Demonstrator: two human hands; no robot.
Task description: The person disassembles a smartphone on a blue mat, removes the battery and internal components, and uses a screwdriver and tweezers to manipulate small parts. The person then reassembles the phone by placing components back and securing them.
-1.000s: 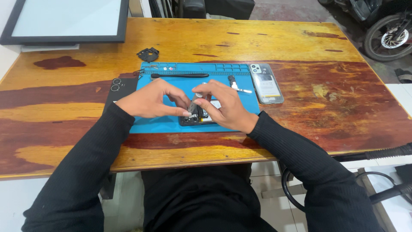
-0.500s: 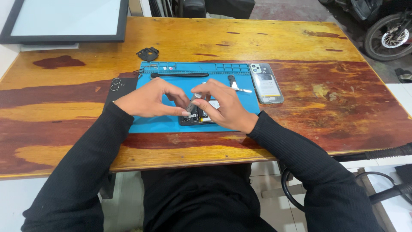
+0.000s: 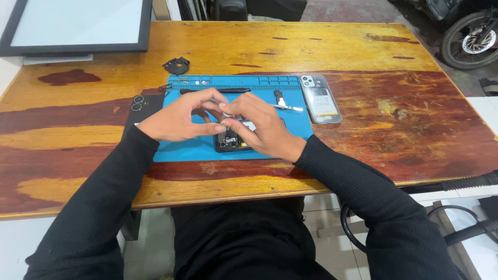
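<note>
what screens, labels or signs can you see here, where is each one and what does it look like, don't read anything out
Framed panel: far left corner of the wooden table, large flat rectangle, pale grey face, black frame.
Phone in clear case: just right of the blue mat, lying back-up, silver-grey, with a pale rectangular label on its back.
Opened phone: on the mat under both hands, dark; no screen face visible.
No signs or packages.

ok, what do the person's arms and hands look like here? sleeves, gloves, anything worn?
Both arms wear long black sleeves of a finely ribbed knit, reaching to the wrists. The left hand and right hand are bare: no gloves. No rings, watch or wrist strap show in this view. The torso below is in matching black.
</note>
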